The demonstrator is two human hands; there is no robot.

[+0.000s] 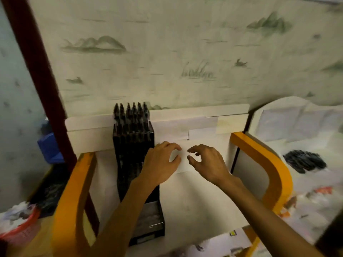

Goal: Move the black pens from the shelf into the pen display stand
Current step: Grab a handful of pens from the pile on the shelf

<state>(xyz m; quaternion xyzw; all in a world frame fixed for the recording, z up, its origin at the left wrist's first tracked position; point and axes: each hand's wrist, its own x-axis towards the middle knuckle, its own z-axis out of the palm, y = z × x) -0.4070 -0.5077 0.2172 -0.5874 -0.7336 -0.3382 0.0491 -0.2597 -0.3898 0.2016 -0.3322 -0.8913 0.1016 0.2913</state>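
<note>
A black pen display stand (pixel 136 164) stands on the white surface between two orange rails, stepped upward toward the wall. Several black pens (pixel 132 115) stand upright in its back rows. My left hand (pixel 161 161) hovers just right of the stand, fingers loosely curled, holding nothing. My right hand (pixel 207 163) is beside it, thumb and fingers curved over the white paper (pixel 182 160), also holding nothing I can see. A pile of black pens (pixel 304 161) lies on the pale surface at far right. The frame is blurred.
Orange curved rails (pixel 70 197) (pixel 269 164) flank the white surface. A dark red post (pixel 37 71) rises at left beside a blue box (pixel 49 147). A red basket (pixel 20 227) sits at lower left. Patterned wallpaper is behind.
</note>
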